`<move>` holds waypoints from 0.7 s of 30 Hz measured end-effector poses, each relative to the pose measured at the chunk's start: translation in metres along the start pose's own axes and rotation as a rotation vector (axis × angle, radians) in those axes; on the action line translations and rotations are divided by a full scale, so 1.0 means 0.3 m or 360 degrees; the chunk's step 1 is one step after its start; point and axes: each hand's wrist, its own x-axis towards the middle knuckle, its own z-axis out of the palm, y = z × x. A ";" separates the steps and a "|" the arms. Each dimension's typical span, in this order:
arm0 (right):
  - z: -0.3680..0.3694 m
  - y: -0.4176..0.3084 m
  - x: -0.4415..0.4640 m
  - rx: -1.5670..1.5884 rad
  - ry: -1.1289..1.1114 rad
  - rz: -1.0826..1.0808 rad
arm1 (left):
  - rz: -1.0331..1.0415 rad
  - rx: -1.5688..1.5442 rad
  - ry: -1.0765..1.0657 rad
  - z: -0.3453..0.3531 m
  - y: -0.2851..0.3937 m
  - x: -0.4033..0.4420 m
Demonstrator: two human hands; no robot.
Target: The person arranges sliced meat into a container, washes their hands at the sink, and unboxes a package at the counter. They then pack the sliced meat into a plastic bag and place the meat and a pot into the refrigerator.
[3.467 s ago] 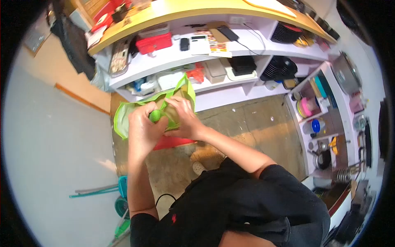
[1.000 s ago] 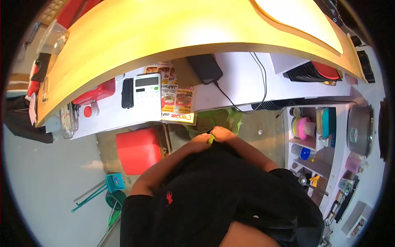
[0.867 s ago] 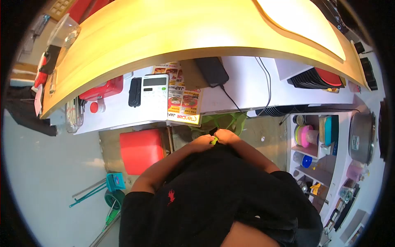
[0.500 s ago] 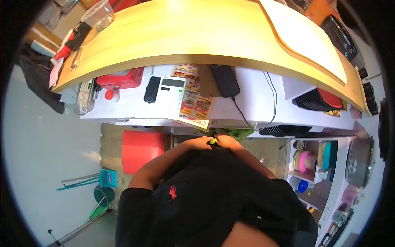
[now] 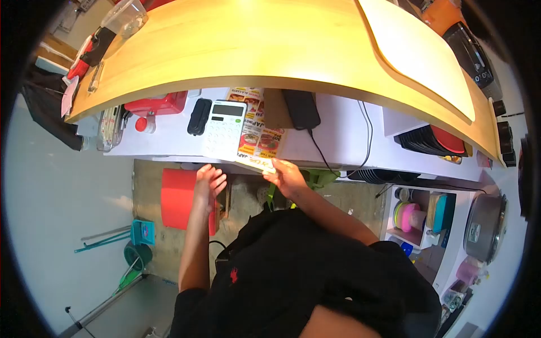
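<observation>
L hand (image 5: 211, 180) moved off, R hand (image 5: 287, 178) pinching menu (image 5: 261, 139) (cnr)

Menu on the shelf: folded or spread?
Spread, as far as it shows: the menu has its printed face up, no fold visible, the calculator over its left side. Its far end is hidden behind the counter.

Place: looks like an eatery counter (image 5: 242, 50) | middle: food menu (image 5: 269, 141), calculator (image 5: 226, 127) | left: red box (image 5: 163, 105) | right: stacked black dishes (image 5: 418, 141), metal pot (image 5: 479, 234)
</observation>
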 end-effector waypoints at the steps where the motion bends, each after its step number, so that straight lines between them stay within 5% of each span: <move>1: 0.004 -0.002 -0.018 -0.0019 0.0077 -0.0125 | -0.0001 -0.0073 0.0068 0.039 0.013 -0.019; 10: -0.176 -0.186 -0.272 -0.0276 0.0315 -0.0500 | 0.0091 0.0180 -0.0342 0.249 -0.112 -0.095; 13: -0.269 -0.251 -0.302 -0.0622 0.0412 -0.0349 | 0.0072 0.0152 -0.0398 0.299 -0.175 -0.092; 17: -0.116 -0.477 -0.431 -0.2200 0.0664 0.0434 | 0.0067 0.0161 -0.0421 0.334 -0.205 -0.102; 20: -0.179 -0.528 -0.341 -0.2785 0.0765 -0.0990 | 0.0005 0.0160 -0.0435 0.355 -0.209 -0.120; 21: -0.149 -0.552 -0.288 -0.3031 0.0912 -0.0912 | 0.0005 0.0172 -0.0446 0.356 -0.214 -0.121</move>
